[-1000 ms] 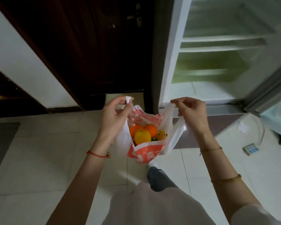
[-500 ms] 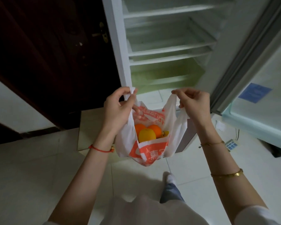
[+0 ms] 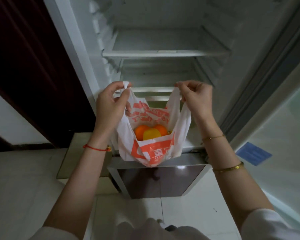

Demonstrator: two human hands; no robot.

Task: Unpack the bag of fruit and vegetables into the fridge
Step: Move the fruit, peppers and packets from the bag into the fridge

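The left hand [image 3: 109,104] and right hand [image 3: 196,99] each pinch a handle of the bag [image 3: 152,149], held open before the fridge [image 3: 163,52]; unpacking seems unstarted; next, one grip must free itself to lift out an orange [image 3: 140,132].

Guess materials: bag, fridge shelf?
Bag: thin plastic film, white with orange print; it crinkles and hangs limp from the pinched handles. Shelf: looks like clear glass or plastic with a white front trim; cannot tell which.
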